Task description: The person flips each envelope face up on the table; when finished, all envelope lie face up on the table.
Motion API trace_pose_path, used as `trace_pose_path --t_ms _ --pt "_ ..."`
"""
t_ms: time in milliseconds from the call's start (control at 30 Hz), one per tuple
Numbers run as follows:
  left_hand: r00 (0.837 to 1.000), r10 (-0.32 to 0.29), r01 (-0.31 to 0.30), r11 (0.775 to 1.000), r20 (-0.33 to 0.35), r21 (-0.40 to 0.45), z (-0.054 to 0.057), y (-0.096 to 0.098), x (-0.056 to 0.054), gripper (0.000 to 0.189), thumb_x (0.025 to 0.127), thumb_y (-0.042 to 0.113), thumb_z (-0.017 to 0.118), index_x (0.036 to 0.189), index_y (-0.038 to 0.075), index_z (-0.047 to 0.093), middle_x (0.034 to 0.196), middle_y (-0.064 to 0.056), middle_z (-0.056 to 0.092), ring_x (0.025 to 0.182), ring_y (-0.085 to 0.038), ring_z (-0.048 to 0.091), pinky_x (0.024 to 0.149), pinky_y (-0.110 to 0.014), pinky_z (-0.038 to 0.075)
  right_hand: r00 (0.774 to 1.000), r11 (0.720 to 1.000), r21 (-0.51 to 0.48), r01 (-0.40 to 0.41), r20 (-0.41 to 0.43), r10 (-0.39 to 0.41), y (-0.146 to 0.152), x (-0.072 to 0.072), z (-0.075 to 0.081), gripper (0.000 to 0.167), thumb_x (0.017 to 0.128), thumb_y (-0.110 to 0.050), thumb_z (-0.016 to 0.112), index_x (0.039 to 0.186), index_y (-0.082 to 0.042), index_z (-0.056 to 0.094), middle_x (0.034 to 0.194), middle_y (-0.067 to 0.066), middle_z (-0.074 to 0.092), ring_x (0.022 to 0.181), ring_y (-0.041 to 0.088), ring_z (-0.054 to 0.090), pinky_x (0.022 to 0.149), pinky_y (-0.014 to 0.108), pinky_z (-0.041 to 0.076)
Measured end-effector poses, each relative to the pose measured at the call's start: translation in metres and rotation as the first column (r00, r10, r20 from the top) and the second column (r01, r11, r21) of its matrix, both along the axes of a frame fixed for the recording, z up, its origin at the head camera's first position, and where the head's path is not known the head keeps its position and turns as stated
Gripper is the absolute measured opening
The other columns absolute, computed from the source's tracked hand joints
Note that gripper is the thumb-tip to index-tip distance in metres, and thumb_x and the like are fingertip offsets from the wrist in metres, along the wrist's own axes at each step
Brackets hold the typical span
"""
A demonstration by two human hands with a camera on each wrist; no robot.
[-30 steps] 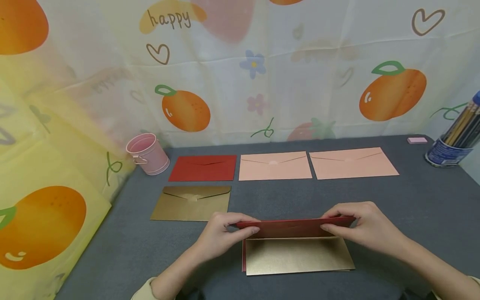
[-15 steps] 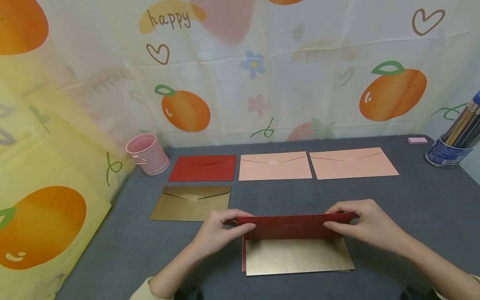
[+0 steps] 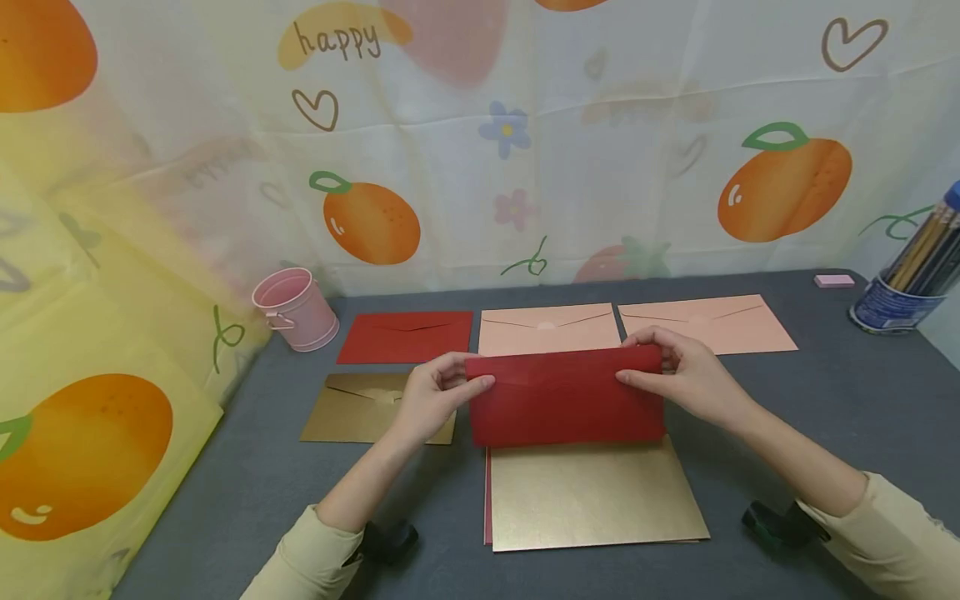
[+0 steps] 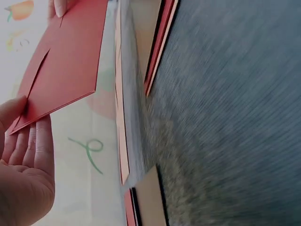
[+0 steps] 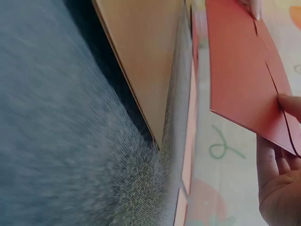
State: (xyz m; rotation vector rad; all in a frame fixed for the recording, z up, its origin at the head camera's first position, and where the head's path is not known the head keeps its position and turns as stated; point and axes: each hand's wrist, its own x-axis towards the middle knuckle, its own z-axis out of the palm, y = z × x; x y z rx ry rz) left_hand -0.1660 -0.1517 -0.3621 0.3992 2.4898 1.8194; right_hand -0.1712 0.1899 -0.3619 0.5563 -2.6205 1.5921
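Both hands hold a red envelope (image 3: 566, 400) up in the head view, tilted above the table. My left hand (image 3: 438, 396) pinches its upper left corner between thumb and fingers. At the upper right corner my right hand (image 3: 678, 367) grips it the same way. The wrist views show the flap seam of this red envelope (image 4: 70, 52) with a thumb pressed beside it. Below it lies a gold envelope (image 3: 592, 500), topping a small stack; a red edge shows at its left side. The raised envelope covers the far part of that stack.
Behind the hands lie a red envelope (image 3: 405, 337), a pink envelope (image 3: 547, 327) and another pink envelope (image 3: 720, 323) in a row. A gold envelope (image 3: 352, 412) lies at left, partly covered. A pink bucket (image 3: 300, 312), a pencil cup (image 3: 896, 304) and an eraser (image 3: 835, 281) stand farther back.
Both hands have lifted the red envelope up and away from the stack, so more of the gold envelope beneath shows. The red envelope's broad face now turns toward the head camera.
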Motion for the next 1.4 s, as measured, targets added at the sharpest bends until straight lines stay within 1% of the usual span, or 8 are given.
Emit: trace_pose_path --t_ms 200,367,467,600,800,933,1100,1400 --pt "0.996 0.065 -0.063 0.998 0.061 -0.027 -0.007 0.000 -0.027 0.037 0.088 0.018 0.074 0.124 0.018 0.065 0.108 -0.005 0.065 0.089 -0.021 0.061 0.077 -0.045 0.054 0.987 0.993 -0.115 0.005 0.161 0.013 -0.008 -0.032 -0.011 0.045 0.087 -0.019 0.076 0.124 -0.004 0.055 0.113 0.018 0.060 0.083 0.021 0.070 0.071 0.032 0.057" --pt "0.995 0.092 -0.085 0.985 0.045 -0.150 -0.017 0.002 -0.040 0.037 0.087 0.016 0.074 0.123 0.014 0.066 0.109 -0.008 0.063 0.088 -0.022 0.063 0.072 -0.035 0.055 0.973 0.995 -0.095 0.011 0.230 0.011 -0.012 -0.046 -0.025 0.046 0.088 -0.020 0.075 0.125 -0.004 0.053 0.118 0.020 0.055 0.083 0.024 0.070 0.069 0.034 0.058" --pt "0.994 0.106 -0.096 0.966 0.029 -0.242 -0.022 0.003 -0.044 0.036 0.087 0.016 0.075 0.122 0.012 0.067 0.108 -0.007 0.065 0.087 -0.020 0.065 0.067 -0.029 0.053 0.969 0.998 -0.054 0.013 0.247 0.001 -0.012 -0.048 -0.033 0.046 0.088 -0.021 0.074 0.125 -0.003 0.054 0.117 0.021 0.057 0.083 0.025 0.070 0.069 0.034 0.058" --pt "0.993 0.117 -0.104 0.945 0.021 -0.310 -0.025 0.003 -0.043 0.038 0.086 0.016 0.076 0.122 0.009 0.067 0.109 -0.008 0.068 0.087 -0.020 0.067 0.064 -0.029 0.052 0.979 0.996 0.083 0.021 0.199 -0.037 -0.014 -0.048 -0.037 0.044 0.087 -0.023 0.075 0.123 -0.003 0.059 0.111 0.018 0.060 0.085 0.024 0.066 0.068 0.032 0.055" --pt "0.996 0.093 -0.089 0.920 -0.006 -0.381 -0.026 0.004 -0.038 0.042 0.084 0.013 0.077 0.124 0.004 0.065 0.109 -0.011 0.064 0.087 -0.022 0.064 0.064 -0.029 0.053 0.993 0.963 0.269 0.025 0.103 -0.055 -0.017 -0.045 -0.036 0.041 0.086 -0.026 0.076 0.119 -0.005 0.064 0.108 0.014 0.064 0.095 0.028 0.060 0.077 0.039 0.050" --pt "0.997 0.067 -0.072 0.912 -0.025 -0.403 -0.027 0.005 -0.035 0.043 0.083 0.011 0.077 0.123 0.000 0.064 0.106 -0.013 0.062 0.087 -0.022 0.062 0.064 -0.028 0.053 0.998 0.945 0.327 0.012 0.062 -0.034 -0.017 -0.045 -0.036 0.040 0.085 -0.026 0.076 0.117 -0.004 0.066 0.107 0.014 0.064 0.095 0.028 0.057 0.081 0.043 0.049" --pt "0.998 0.046 -0.057 0.906 -0.036 -0.418 -0.029 0.005 -0.034 0.041 0.083 0.009 0.077 0.121 -0.001 0.065 0.106 -0.012 0.063 0.088 -0.022 0.063 0.070 -0.031 0.055 0.999 0.929 0.371 -0.014 0.046 -0.003 -0.017 -0.046 -0.037 0.039 0.083 -0.025 0.078 0.114 -0.003 0.067 0.097 0.008 0.063 0.086 0.023 0.054 0.071 0.037 0.047" --pt "0.998 0.036 -0.052 0.903 -0.044 -0.427 -0.029 0.006 -0.034 0.040 0.083 0.009 0.077 0.120 -0.001 0.065 0.108 -0.014 0.062 0.090 -0.025 0.063 0.077 -0.036 0.055 1.000 0.917 0.398 -0.003 0.002 0.003 -0.019 -0.043 -0.035 0.039 0.081 -0.023 0.080 0.111 0.000 0.068 0.096 0.010 0.062 0.087 0.024 0.053 0.072 0.038 0.047"
